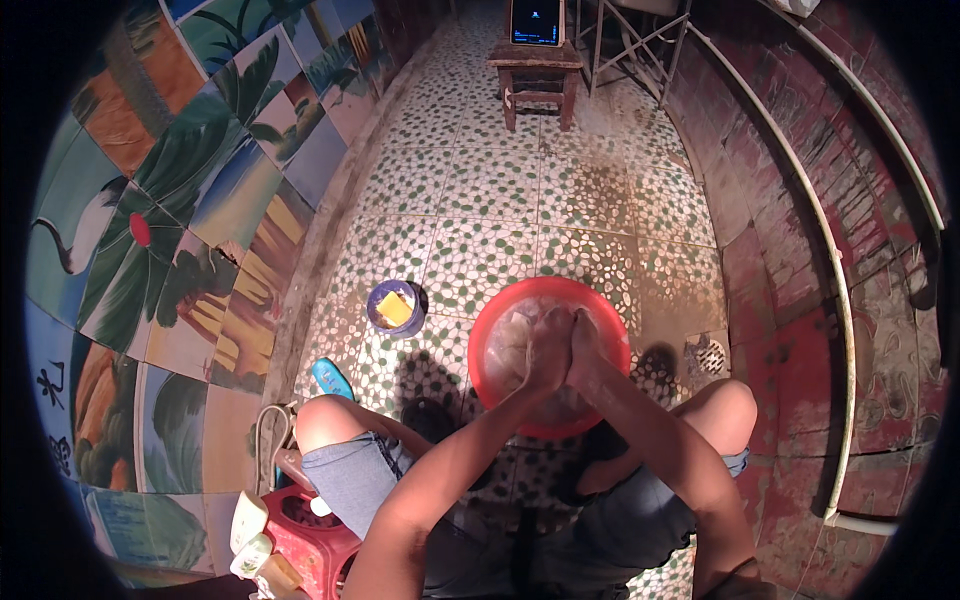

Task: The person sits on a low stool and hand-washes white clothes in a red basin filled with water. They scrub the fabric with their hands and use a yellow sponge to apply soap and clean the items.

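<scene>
A round red plastic basin (489, 409) stands on the floor between my feet. It holds cloudy, sudsy water with a pale, wet cloth-like item (513, 339) in it, at the left side of my hands. My left hand (550, 349) and my right hand (586, 346) are pressed together over the basin, side by side. Their fingers curl inward, and whether something is between them is hidden. To the left of the basin stands a small blue tub (406, 328) with a yellow block (394, 308) in it.
A blue brush-like object (331, 377) lies near my left knee. Beside my left thigh is a red plastic stool (322, 547) with containers next to it. Ahead, a wooden stool (536, 58) bears a tablet (537, 21). A floor drain (709, 355) is at the right; white pipes (841, 337) run along the wall.
</scene>
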A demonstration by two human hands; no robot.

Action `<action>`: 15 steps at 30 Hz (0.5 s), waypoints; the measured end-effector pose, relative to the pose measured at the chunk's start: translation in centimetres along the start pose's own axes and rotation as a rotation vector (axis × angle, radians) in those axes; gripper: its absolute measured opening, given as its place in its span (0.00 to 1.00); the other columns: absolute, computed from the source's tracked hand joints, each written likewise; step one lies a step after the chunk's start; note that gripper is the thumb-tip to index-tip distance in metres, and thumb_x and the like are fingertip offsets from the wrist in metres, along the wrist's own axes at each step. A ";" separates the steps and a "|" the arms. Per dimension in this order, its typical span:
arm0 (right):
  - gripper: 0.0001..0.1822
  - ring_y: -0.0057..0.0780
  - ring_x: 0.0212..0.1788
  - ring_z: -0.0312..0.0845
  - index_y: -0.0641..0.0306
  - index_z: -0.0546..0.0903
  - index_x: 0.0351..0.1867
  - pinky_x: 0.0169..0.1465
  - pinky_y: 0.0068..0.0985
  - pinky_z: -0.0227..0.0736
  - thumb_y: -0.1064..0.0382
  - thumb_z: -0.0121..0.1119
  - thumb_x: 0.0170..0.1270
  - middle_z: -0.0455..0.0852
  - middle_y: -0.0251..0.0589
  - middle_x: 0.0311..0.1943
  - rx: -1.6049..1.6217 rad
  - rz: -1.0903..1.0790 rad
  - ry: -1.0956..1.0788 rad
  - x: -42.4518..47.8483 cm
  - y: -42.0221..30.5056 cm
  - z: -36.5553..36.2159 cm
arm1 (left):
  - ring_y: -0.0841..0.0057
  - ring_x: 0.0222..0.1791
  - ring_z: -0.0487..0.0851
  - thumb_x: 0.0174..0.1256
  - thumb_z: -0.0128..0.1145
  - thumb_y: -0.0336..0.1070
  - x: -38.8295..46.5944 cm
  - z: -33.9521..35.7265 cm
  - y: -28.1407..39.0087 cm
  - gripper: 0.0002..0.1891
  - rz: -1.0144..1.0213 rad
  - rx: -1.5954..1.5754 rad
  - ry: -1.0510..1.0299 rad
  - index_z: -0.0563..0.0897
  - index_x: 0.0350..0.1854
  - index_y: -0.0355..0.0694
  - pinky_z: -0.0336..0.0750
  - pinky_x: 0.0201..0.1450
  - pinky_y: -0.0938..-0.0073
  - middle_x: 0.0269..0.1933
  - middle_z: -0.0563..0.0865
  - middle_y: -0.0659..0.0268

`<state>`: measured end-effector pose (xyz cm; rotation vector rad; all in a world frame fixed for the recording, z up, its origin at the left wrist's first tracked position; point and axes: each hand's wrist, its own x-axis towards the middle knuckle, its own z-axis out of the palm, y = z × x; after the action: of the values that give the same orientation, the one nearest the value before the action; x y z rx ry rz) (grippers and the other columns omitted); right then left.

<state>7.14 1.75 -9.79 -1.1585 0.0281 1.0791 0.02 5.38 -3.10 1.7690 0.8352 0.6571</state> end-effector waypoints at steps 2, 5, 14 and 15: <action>0.25 0.32 0.44 0.74 0.63 0.72 0.47 0.51 0.27 0.70 0.45 0.30 0.68 0.77 0.41 0.41 -0.219 -0.071 -0.005 -0.9 -0.1 1.1 | 0.59 0.39 0.78 0.66 0.36 0.41 0.1 0.3 -0.7 0.17 -0.035 -0.161 0.044 0.77 0.35 0.34 0.69 0.42 0.63 0.36 0.79 0.49; 0.24 0.32 0.44 0.74 0.61 0.72 0.47 0.48 0.30 0.72 0.45 0.32 0.67 0.78 0.40 0.39 0.109 0.141 0.054 1.5 0.5 0.0 | 0.59 0.39 0.78 0.66 0.38 0.41 0.3 0.5 -2.3 0.17 0.000 0.009 0.034 0.77 0.35 0.34 0.70 0.41 0.64 0.36 0.80 0.49; 0.15 0.23 0.41 0.69 0.51 0.73 0.47 0.43 0.26 0.64 0.50 0.44 0.63 0.72 0.31 0.44 -0.280 0.088 0.159 -4.0 -5.2 1.7 | 0.52 0.56 0.70 0.63 0.37 0.38 -0.2 0.8 -18.8 0.24 -0.151 0.787 -0.003 0.63 0.62 0.40 0.67 0.52 0.62 0.56 0.71 0.46; 0.15 0.22 0.42 0.68 0.51 0.73 0.46 0.44 0.25 0.63 0.51 0.45 0.62 0.72 0.30 0.43 -0.286 0.030 0.134 -4.0 -5.5 1.6 | 0.53 0.57 0.70 0.63 0.36 0.38 -0.3 0.2 -21.4 0.24 -0.038 0.923 -0.014 0.63 0.63 0.41 0.67 0.54 0.64 0.56 0.71 0.47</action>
<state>8.10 0.32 -3.00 -1.4911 -0.0044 1.0525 -5.00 10.01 -23.43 2.5516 1.2791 0.2181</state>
